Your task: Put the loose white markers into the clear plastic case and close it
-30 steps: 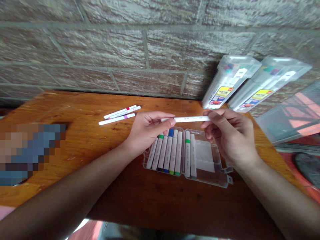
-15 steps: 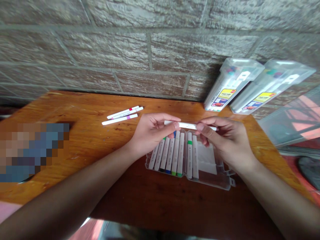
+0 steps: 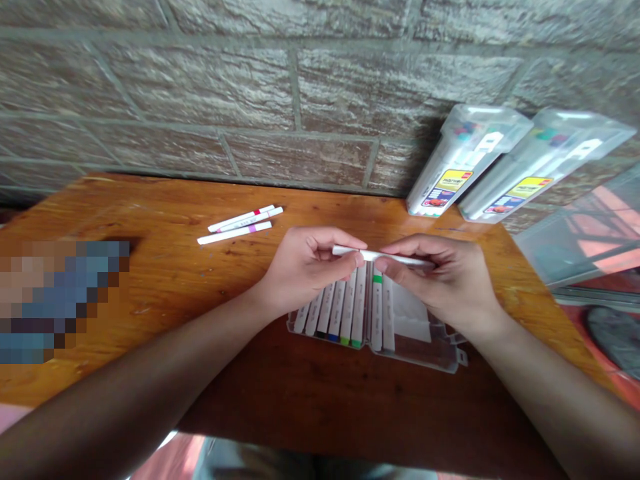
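A white marker (image 3: 371,255) lies crosswise between my two hands, above the open case. My left hand (image 3: 313,263) pinches its left end between thumb and fingers. The thumb and fingers of my right hand (image 3: 440,273) are closed on the same marker, near its middle and right part. Below them, a clear plastic case (image 3: 435,360) lies open on the table. Several white markers (image 3: 333,317) stand side by side in its left half. In the right half are a green-banded marker (image 3: 377,313), another white marker (image 3: 388,320) and a white paper (image 3: 413,320).
Three loose markers (image 3: 245,221) lie on the wooden table (image 3: 165,267) at the back left. Two clear marker boxes (image 3: 453,173) stand against the brick wall (image 3: 335,93) at the back right. A pixelated patch (image 3: 55,300) covers something at the left edge.
My right hand has slid left along the marker, so its thumb is closer to my left thumb. My left hand keeps its pinch. The view has shifted slightly.
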